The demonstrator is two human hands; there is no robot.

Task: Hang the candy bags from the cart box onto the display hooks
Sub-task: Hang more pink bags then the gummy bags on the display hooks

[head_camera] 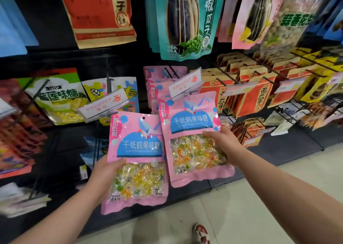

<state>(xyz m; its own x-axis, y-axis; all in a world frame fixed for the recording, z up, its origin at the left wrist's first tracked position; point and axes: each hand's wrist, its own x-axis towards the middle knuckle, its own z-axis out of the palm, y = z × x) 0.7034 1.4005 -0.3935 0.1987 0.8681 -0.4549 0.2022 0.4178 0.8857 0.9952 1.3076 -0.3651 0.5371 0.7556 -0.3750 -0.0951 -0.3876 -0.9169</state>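
My left hand [106, 171] grips a pink candy bag [137, 151] by its left edge, held low in front of the shelf, its hang hole free at the top. My right hand [225, 141] holds a second pink candy bag [193, 128] by its right side. The top of that bag sits right under the price tag [186, 85] at the tip of a display hook. Behind it, more pink candy bags [159, 84] hang on the same hook. The cart box is not in view.
Left of the pink row hang green and yellow candy bags [59, 99] behind another price tag [104, 104]. Orange seed packs [254, 93] fill hooks to the right, large seed bags [183, 20] hang above. A sandalled foot [201, 232] stands on the tiled floor.
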